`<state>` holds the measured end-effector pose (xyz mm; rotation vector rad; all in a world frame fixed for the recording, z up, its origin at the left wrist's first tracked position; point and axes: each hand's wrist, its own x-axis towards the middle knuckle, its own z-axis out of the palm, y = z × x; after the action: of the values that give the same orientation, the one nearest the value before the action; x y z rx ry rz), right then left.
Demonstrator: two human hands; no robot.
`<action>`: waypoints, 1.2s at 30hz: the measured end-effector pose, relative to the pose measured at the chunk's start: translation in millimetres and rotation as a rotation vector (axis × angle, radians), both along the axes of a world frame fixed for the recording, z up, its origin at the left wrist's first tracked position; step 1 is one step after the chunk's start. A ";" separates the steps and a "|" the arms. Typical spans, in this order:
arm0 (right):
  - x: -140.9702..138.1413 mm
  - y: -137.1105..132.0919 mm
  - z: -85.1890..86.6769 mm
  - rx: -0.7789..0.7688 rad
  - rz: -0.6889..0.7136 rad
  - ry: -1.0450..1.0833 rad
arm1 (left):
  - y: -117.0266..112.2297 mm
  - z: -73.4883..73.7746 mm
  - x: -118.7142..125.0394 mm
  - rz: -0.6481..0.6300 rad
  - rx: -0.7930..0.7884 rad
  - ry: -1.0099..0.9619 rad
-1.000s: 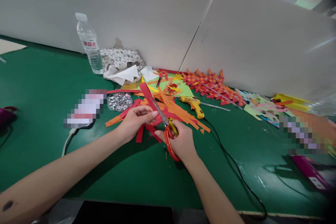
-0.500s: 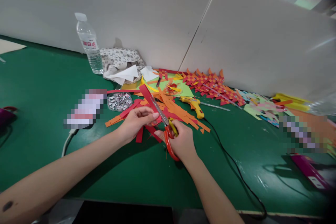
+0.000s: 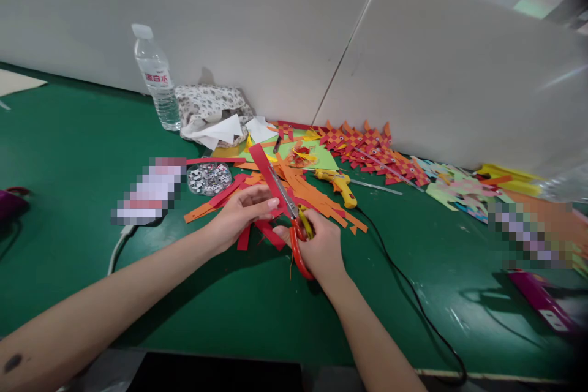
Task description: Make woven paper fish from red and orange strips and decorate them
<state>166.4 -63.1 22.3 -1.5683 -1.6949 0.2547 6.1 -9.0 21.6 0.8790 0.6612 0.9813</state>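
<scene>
My left hand (image 3: 243, 215) is closed, with thumb and fingertips pinching a red paper strip (image 3: 260, 158) that points up and away. My right hand (image 3: 321, 245) grips red-handled scissors (image 3: 301, 260), their blades lying along the strip. A small yellow-handled tool (image 3: 305, 223) also sits between the right fingers; its kind is hard to make out. Beneath both hands spreads a loose pile of orange strips (image 3: 305, 187) and red strips. Just right of the pile lies a yellow glue gun (image 3: 339, 186).
A clear box of googly eyes (image 3: 210, 178) lies left of the pile. Behind stand a water bottle (image 3: 158, 82) and a patterned tissue pouch (image 3: 211, 104). Woven paper fish (image 3: 367, 147) are heaped along the partition. A black cord (image 3: 404, 282) crosses the green table (image 3: 206, 312) at right.
The red strip's far end has swung slightly to the right, and the scissors look more closed along it. Both hands stay nearly in place.
</scene>
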 end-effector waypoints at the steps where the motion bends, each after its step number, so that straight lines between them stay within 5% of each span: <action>1: 0.1 0.0 0.3 0.009 -0.002 -0.002 | 0.6 0.1 -0.4 0.025 -0.001 -0.017; 6: -0.2 -0.5 -1.0 -0.001 -0.011 -0.032 | 7.2 5.3 -5.4 0.199 0.043 -0.096; 11: 0.3 0.1 -5.0 -0.006 -0.002 -0.060 | 9.1 13.9 -8.4 0.234 0.028 -0.095; 36: -0.7 -0.4 -4.4 -0.065 0.001 -0.037 | 7.5 6.1 -6.7 0.197 0.021 -0.041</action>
<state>165.7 -63.5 17.9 -1.6288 -1.7318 0.2855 -0.6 -1.5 27.6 0.8209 0.7135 1.1808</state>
